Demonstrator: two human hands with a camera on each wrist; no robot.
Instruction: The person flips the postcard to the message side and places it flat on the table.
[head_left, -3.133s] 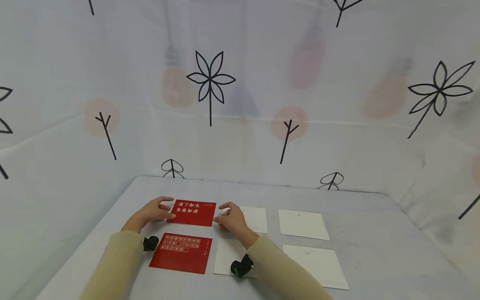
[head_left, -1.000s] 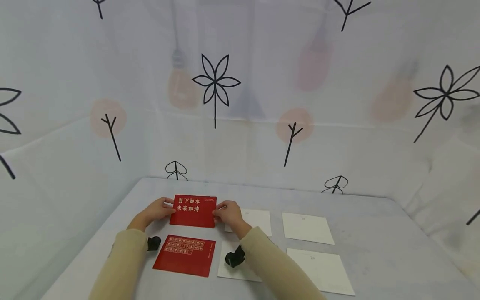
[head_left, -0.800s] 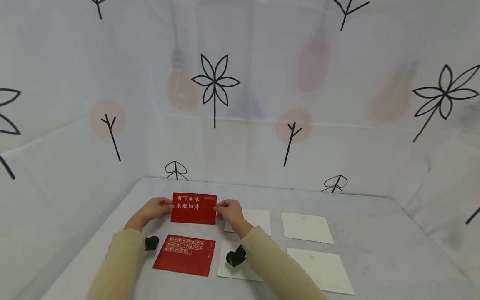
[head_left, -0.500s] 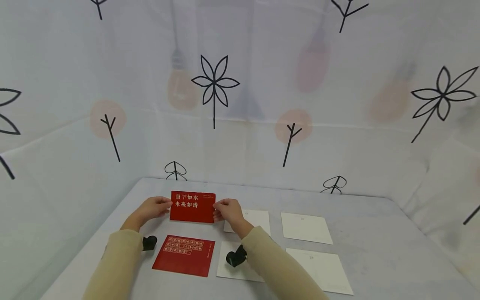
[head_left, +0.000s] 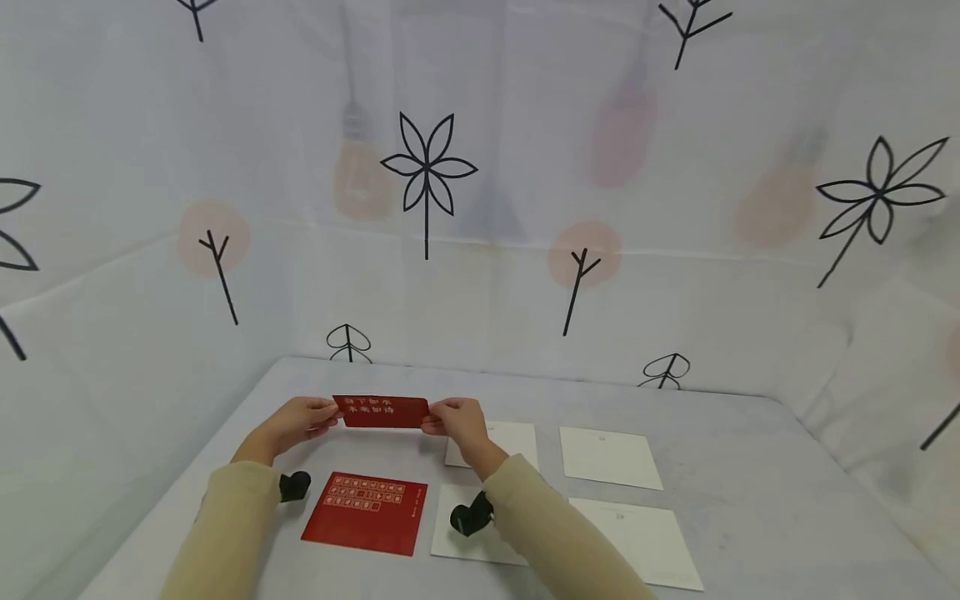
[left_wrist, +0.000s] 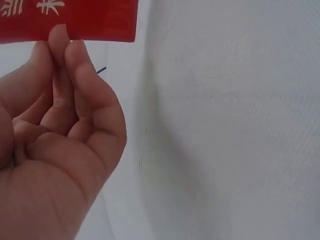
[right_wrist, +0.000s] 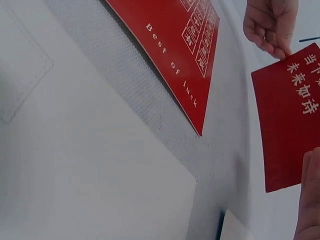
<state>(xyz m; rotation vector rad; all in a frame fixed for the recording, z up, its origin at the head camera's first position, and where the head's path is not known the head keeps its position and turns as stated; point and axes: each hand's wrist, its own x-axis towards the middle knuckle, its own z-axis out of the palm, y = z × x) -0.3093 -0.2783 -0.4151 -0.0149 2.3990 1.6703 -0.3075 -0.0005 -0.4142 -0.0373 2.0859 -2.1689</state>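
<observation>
A red postcard (head_left: 386, 417) with white Chinese characters is held up over the table's back left part, tilted so its face looks narrow in the head view. My left hand (head_left: 300, 422) pinches its left edge; in the left wrist view, thumb and fingers meet at the border of the red postcard (left_wrist: 100, 20). At the opposite edge, my right hand (head_left: 461, 423) pinches it too. The right wrist view shows the postcard (right_wrist: 285, 115) between both hands. Nearer me, a second red postcard (head_left: 366, 525) lies flat, marked "Best of luck" in the right wrist view.
Right of the red postcards lie several white cards: one (head_left: 517, 442) partly behind my right hand, one (head_left: 611, 457) at the back right, one (head_left: 645, 542) at the front right, and one (head_left: 450, 533) under my right forearm. A patterned white cloth (head_left: 480, 308) hangs behind the table.
The back red postcard lay flat with my hands beside it; both hands then gripped its edges and raised it. Since half a second ago it has tilted, its face now strongly foreshortened.
</observation>
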